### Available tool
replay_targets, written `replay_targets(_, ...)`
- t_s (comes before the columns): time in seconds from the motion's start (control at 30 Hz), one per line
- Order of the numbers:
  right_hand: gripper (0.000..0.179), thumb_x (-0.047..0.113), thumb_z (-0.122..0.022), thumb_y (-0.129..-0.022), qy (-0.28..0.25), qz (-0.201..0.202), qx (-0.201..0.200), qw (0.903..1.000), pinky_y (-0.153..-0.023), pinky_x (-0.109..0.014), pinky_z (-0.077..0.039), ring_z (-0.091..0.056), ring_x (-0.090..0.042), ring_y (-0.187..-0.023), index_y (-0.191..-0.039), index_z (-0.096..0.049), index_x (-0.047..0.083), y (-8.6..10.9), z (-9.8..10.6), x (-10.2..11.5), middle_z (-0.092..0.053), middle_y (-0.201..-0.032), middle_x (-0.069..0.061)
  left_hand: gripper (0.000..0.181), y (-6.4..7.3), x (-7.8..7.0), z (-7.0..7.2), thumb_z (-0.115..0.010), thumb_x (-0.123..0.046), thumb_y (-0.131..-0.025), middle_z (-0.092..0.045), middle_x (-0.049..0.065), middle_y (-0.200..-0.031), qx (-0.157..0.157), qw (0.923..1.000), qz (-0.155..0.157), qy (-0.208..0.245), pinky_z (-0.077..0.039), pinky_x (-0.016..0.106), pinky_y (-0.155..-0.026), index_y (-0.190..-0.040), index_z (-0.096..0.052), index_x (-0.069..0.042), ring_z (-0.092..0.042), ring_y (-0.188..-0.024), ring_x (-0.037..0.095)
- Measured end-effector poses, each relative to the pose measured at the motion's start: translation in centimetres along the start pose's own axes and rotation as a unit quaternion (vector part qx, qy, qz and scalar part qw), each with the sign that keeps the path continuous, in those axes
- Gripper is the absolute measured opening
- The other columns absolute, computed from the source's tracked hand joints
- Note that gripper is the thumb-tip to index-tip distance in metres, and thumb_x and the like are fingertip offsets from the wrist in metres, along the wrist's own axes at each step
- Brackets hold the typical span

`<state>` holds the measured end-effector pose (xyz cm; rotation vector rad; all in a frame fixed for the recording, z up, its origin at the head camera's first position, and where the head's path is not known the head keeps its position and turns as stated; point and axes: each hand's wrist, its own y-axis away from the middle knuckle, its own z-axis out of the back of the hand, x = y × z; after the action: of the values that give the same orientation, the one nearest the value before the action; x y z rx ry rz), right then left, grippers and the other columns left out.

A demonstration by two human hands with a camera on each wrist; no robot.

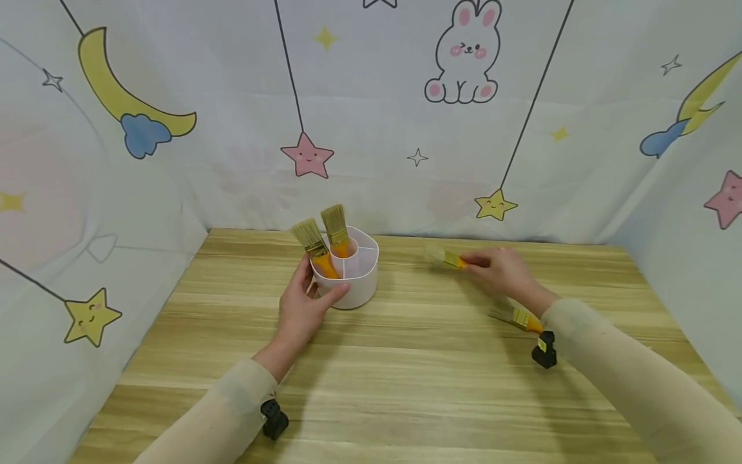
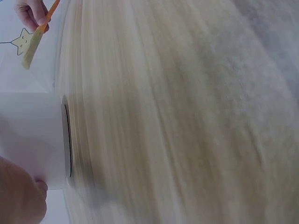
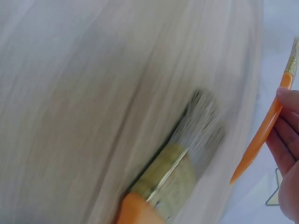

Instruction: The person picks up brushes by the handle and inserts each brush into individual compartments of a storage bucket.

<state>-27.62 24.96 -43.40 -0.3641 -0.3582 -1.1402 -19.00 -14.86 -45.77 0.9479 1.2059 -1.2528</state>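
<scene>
A white compartmented holder [image 1: 361, 290] stands at the back of the table. My left hand [image 1: 301, 309] grips its near left side, thumb across the front. Two paintbrushes lean in it, bristles up: one brush [image 1: 319, 248] in a left compartment, another brush [image 1: 336, 229] in the round middle one. To the right, my right hand [image 1: 501, 270] pinches a paintbrush [image 3: 266, 128] by its orange handle, held above the table with bristles pointing left in the head view. Under my right wrist another paintbrush [image 1: 518, 318] lies on the table, its handle end partly hidden.
The wood-grain table [image 1: 406, 386] meets a white patterned curtain [image 1: 382, 129] at the back, with more of it on both sides. A small black wrist camera [image 1: 545, 350] sits by the right cuff, another camera [image 1: 274, 419] by the left.
</scene>
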Motion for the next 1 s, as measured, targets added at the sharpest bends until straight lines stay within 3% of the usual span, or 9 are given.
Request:
replay_targets(0.43, 0.03, 0.02, -0.075, -0.103, -0.101, 0.009, -0.027, 0.9944, -0.088, -0.048, -0.066, -0.077, -0.028, -0.107, -0.131, -0.078, 0.008, -0.9, 0.3, 3.0, -0.079, -0.119, -0.011, 0.101, 0.0, 0.1, 0.1, -0.091, -0.022, -0.09, -0.033, 0.002, -0.173, 0.0, 1.0, 0.0, -0.008, -0.035, 0.044, -0.128, -0.17, -0.03, -0.016, -0.033, -0.159, 0.025)
replay_targets(0.67, 0.032, 0.026, -0.076, -0.103, -0.185, -0.018, -0.009, 0.9826, -0.081, -0.035, -0.066, -0.076, -0.024, -0.109, -0.132, -0.078, 0.013, -1.5, 0.7, 5.7, -0.079, -0.122, -0.009, 0.101, -0.1, 0.0, 0.1, -0.09, -0.025, -0.09, -0.032, 0.002, -0.173, 0.001, 0.9999, -0.004, -0.013, -0.035, 0.045, -0.128, -0.17, -0.03, -0.016, -0.033, -0.159, 0.025)
replay_targets(1.0, 0.032, 0.023, -0.078, -0.101, -0.275, -0.004, -0.007, 0.9613, -0.085, -0.024, -0.063, -0.076, -0.022, -0.111, -0.131, -0.078, 0.009, -2.7, 0.4, 9.5, -0.079, -0.122, -0.008, 0.101, 0.0, 0.0, 0.1, -0.09, -0.023, -0.09, -0.033, 0.002, -0.173, 0.002, 0.9998, -0.007, -0.018, -0.036, 0.045, -0.128, -0.17, -0.03, -0.016, -0.034, -0.159, 0.025)
